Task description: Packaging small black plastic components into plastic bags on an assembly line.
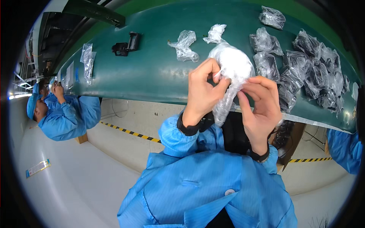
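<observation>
Over the near edge of the green table, both hands hold a clear plastic bag (pixel 228 97) with a rounded white bundle (pixel 236 64) in its upper part. My left hand (pixel 203 91) pinches the gathered plastic from the left, thumb and fingers bent together. From the right, my right hand (pixel 262 108) grips the same bag between thumb and fingertips. The bag's loose, crumpled end hangs down between the two hands toward my lap. What the white bundle is made up of, I cannot make out.
Crumpled clear bags (pixel 186 45) lie on the green table (pixel 152 72). Several bagged dark parts (pixel 319 72) are heaped at the right. Two black plastic parts (pixel 126 45) and flat clear bags (pixel 87 62) are farther left. Co-workers in blue sit at the left (pixel 64 114) and right (pixel 344 150).
</observation>
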Demonstrator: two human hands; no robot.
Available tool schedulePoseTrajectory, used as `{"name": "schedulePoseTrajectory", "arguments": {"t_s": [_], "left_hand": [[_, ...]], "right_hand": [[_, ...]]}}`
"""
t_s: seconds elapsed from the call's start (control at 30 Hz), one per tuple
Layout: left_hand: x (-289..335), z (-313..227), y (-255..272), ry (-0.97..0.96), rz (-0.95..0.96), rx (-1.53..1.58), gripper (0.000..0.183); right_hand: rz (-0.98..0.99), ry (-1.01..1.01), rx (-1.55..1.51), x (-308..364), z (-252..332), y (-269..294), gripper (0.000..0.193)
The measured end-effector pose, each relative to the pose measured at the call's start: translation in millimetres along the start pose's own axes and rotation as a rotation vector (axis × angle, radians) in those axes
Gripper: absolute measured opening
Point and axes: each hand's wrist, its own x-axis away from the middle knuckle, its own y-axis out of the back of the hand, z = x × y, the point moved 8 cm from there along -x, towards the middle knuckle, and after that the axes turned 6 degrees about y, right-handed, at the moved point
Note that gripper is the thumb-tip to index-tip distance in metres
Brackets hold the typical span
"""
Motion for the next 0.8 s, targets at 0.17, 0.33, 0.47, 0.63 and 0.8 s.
{"name": "schedulePoseTrajectory", "arguments": {"t_s": [0.17, 0.33, 0.47, 0.63, 0.8], "left_hand": [[15, -6, -6, -0.022, 0.038, 0.045, 0.031], [20, 5, 1, 0.116, 0.188, 0.223, 0.029], [16, 7, 8, 0.089, 0.239, 0.254, 0.030], [11, -1, 26, 0.032, 0.206, 0.119, 0.039], [33, 30, 73, 0.264, 0.100, 0.200, 0.044]], "right_hand": [[0.073, 0.176, 0.236, -11, 1, 9, 0.040], [0.092, -0.351, -0.192, -20, -39, -9, 0.048], [0.274, -0.412, -0.232, -18, -53, -26, 0.046], [0.217, -0.320, -0.077, -15, -41, -48, 0.037], [0.858, -0.382, -0.064, -31, -1, -81, 0.057]]}}
